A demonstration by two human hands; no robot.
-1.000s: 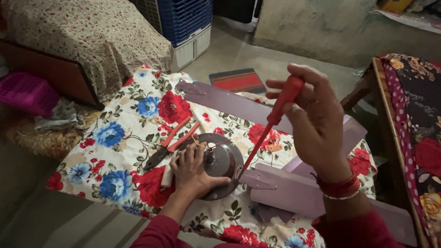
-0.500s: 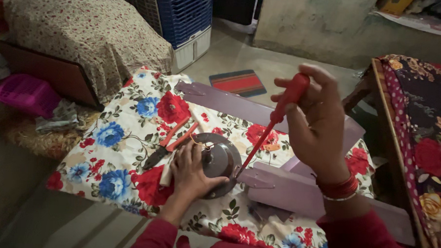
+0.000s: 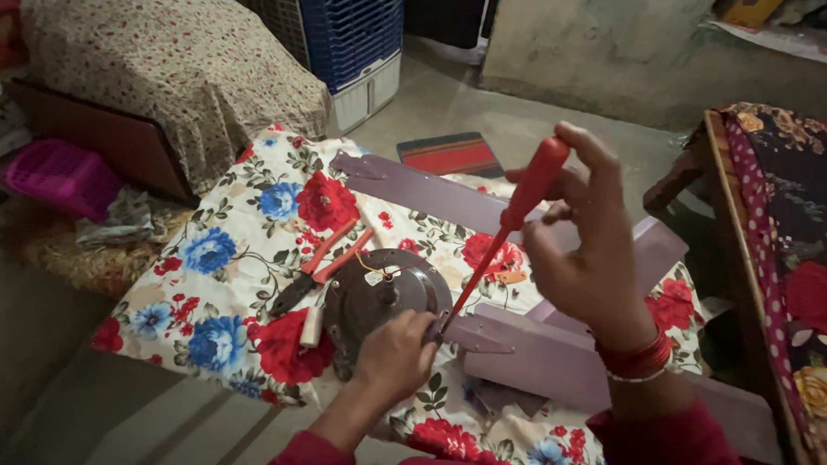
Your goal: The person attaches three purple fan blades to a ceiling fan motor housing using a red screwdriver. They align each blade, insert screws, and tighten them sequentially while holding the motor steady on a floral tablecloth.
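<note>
Floral cloth [image 3: 236,253] over low table, concrete floor [image 3: 493,115] at 12 o'clock. Left hand [image 3: 394,357] pressing fan motor [image 3: 378,291]; right hand [image 3: 589,254] clamped on red screwdriver [image 3: 512,218].

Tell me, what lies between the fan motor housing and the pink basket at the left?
In the head view, red-handled pliers lie beside the motor housing; then comes the floral cloth, and a crumpled grey rag by the pink basket.

Red long sleeves are being worn on both arms, pushed back from the wrists. The right hand [image 3: 589,259] is being ringed at the wrist by stacked red bangles; the left hand [image 3: 394,357] is being left bare.
</note>
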